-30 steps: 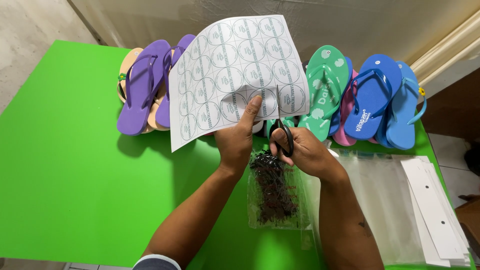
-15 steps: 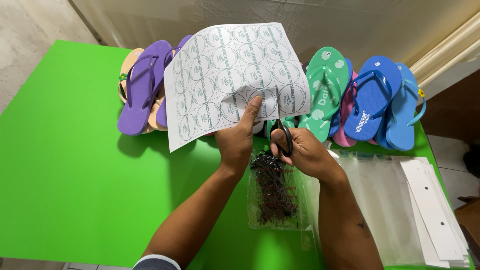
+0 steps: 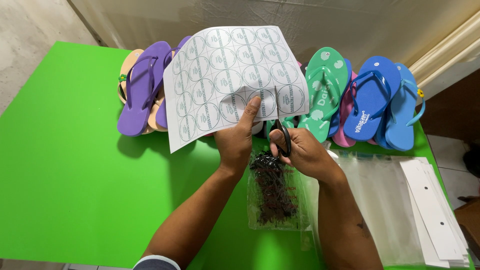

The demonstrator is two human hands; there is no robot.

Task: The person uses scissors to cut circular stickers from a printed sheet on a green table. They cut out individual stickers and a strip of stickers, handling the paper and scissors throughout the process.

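Sheet (image 3: 225, 75) tilted slightly | left hand (image 3: 235, 140) pinching it | right hand (image 3: 302, 152) working scissors (image 3: 280, 125)

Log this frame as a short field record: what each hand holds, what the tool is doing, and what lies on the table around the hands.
Left hand: left hand holds up the sheet of round labels by its lower edge, thumb on the front.
Right hand: right hand grips the black-handled scissors.
Tool: blades point up into the sheet's lower edge, between two columns of labels.
Below hands: clear bag of small black pieces.
Right side: clear plastic bags, white card strips.
Back: row of flip-flops, purple, green, pink, blue.
Surface: green table.
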